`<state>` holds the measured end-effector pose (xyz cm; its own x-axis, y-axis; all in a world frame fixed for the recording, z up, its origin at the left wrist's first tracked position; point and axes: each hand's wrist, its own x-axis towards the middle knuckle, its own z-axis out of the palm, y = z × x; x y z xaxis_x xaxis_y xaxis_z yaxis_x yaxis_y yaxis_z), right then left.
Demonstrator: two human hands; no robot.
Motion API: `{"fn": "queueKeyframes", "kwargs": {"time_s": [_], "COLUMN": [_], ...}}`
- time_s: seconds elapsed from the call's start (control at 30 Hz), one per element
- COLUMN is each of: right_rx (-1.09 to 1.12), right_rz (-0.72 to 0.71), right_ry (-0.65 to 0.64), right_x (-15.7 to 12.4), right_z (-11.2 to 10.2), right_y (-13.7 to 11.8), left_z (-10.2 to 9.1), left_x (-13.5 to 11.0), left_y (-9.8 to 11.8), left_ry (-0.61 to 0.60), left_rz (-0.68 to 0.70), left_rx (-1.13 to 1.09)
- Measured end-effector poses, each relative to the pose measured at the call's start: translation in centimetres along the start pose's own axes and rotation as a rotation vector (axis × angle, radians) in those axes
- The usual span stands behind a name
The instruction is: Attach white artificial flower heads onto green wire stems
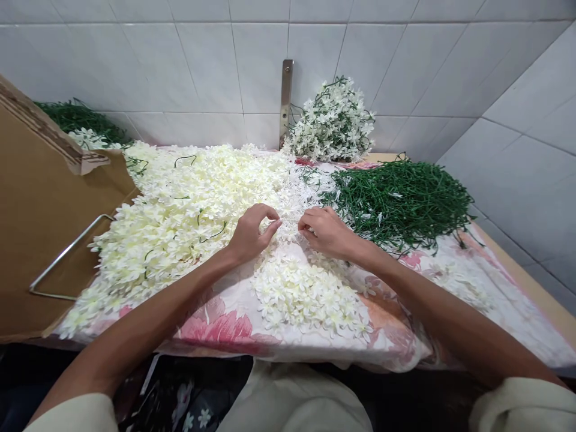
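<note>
My left hand (254, 233) hovers over the middle of the table, thumb and forefinger curved together in a pinch. Anything between those fingertips is too small to make out. Facing it a short gap away, my right hand (324, 229) has its fingers curled in, and what they hold is hidden. Between and behind the hands lie thin white plastic pieces (299, 192). A wide heap of cream-white artificial flower heads (193, 198) spreads at the left. Below the hands is a smaller pile of white flower heads (310, 294). Green plastic stems (405, 201) are heaped to the right.
A bunch of white flowers on green stems (335, 123) stands against the tiled wall (202, 66), beside a metal bracket (286, 99). A cardboard box (49, 228) with a metal wire handle (67, 258) blocks the left side. A floral cloth (220, 324) covers the table.
</note>
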<state>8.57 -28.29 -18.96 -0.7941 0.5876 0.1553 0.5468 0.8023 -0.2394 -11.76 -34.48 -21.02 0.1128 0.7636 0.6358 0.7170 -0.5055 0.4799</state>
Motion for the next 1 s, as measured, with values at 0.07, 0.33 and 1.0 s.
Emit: {"fn": "queueKeyframes", "kwargs": {"time_s": [0.07,0.33,1.0], "right_rx": [-0.049,-0.001,0.196], "right_rz": [0.003,-0.042,0.035], "right_ry": [0.002,-0.011,0.171], "right_x": [-0.1,-1.1,-0.7], "right_z": [0.1,-0.3,1.2], "right_y": [0.1,-0.4,-1.2], "left_z": [-0.1,-0.3,-0.7], "left_x": [0.0,0.1,0.5], "left_y": [0.0,0.0,0.3], "left_ry": [0.001,-0.087,-0.036], "left_rz": [-0.013,-0.02,-0.145], "left_rx": [-0.023,-0.099,-0.129]}}
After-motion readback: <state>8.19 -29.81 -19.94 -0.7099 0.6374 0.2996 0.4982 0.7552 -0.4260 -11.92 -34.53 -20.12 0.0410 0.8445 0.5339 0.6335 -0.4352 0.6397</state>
